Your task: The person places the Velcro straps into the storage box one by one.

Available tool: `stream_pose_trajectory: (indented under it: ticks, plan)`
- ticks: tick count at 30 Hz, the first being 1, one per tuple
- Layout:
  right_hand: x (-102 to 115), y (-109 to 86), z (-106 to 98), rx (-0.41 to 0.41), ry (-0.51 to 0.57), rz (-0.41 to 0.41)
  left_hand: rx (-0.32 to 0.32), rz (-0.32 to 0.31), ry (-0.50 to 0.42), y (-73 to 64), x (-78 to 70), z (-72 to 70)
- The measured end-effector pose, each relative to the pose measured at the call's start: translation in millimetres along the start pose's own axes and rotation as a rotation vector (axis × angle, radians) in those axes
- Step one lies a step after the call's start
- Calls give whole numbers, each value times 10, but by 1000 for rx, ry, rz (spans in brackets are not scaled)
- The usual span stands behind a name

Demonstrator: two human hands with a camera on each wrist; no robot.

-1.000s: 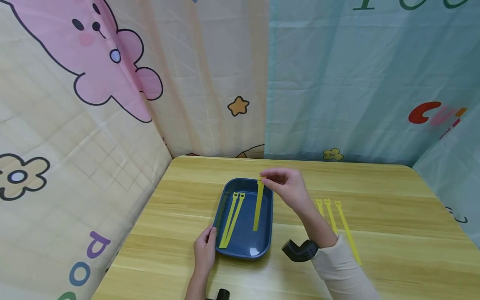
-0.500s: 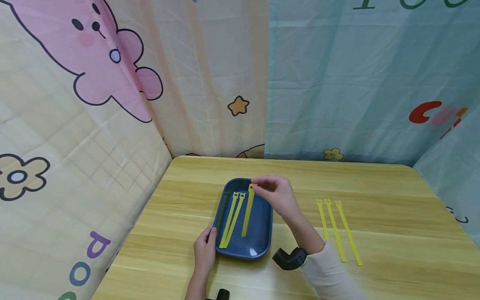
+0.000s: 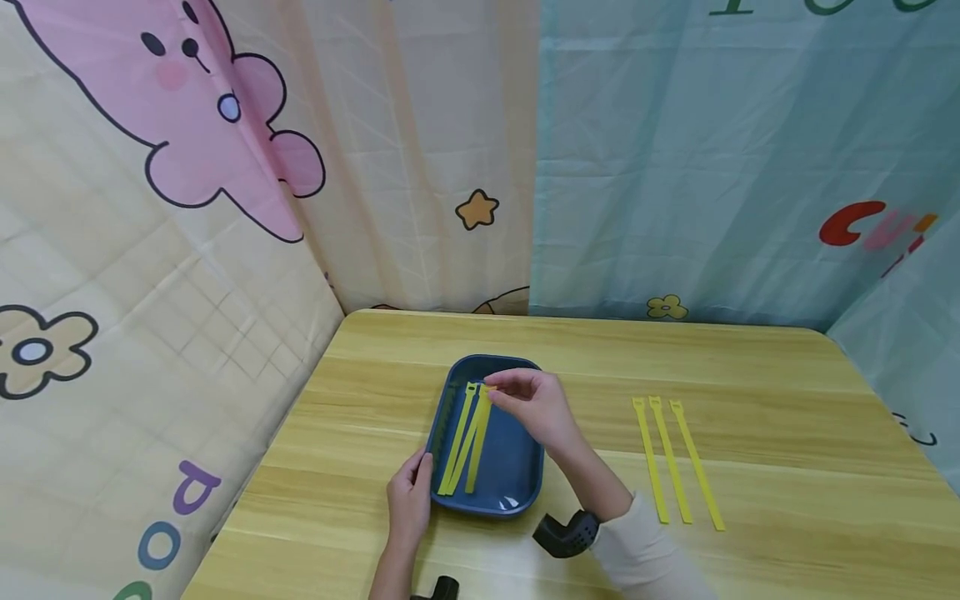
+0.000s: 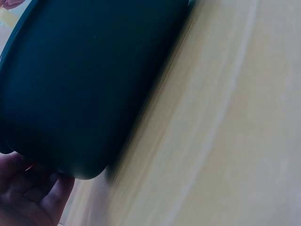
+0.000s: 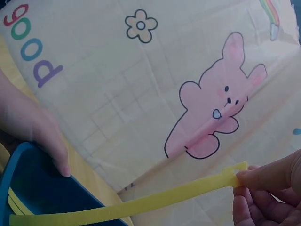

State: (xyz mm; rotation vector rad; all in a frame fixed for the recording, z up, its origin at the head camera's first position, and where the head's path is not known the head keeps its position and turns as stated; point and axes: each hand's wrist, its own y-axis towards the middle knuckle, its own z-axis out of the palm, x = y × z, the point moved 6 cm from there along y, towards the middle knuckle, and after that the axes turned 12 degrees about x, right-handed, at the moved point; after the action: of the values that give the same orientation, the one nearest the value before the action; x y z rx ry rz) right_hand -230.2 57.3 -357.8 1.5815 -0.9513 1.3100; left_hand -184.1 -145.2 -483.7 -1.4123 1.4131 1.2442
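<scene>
My right hand [image 3: 536,410] pinches the slotted head of a yellow cable tie [image 5: 174,194] between thumb and fingertips. This flat strap slants down into a dark blue tray [image 3: 513,471], its tail low over the tray floor. Two more yellow cable ties [image 3: 457,439] lie side by side in the tray's left half; the held one overlaps the nearer of them at the top. My left hand [image 3: 409,500] grips the tray's front left side, its thumb at the rim. In the left wrist view the tray wall [image 4: 84,94] fills much of the picture, with the left fingers under its corner.
Three yellow cable ties [image 3: 670,462] lie spaced apart on the wooden table [image 3: 795,433], right of the right arm. Printed curtains [image 3: 420,167] hang behind the table and along its left side. A black wrist camera [image 3: 566,533] sits at the right wrist.
My right hand has moved left and slightly toward me with the cable tie, from the tray's right side to beside the two ties. The left hand and tray have stayed put.
</scene>
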Motion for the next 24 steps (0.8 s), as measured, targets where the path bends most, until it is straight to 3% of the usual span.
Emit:
stream_pose_trajectory:
  ticks: [9,24]
  plan:
    - [-93,2,60,50,51,18,-5,-2,-9,4,-5,-7]
    - [-316,132,-17,-24,4,86,0,-4,-1,-2,4,-7]
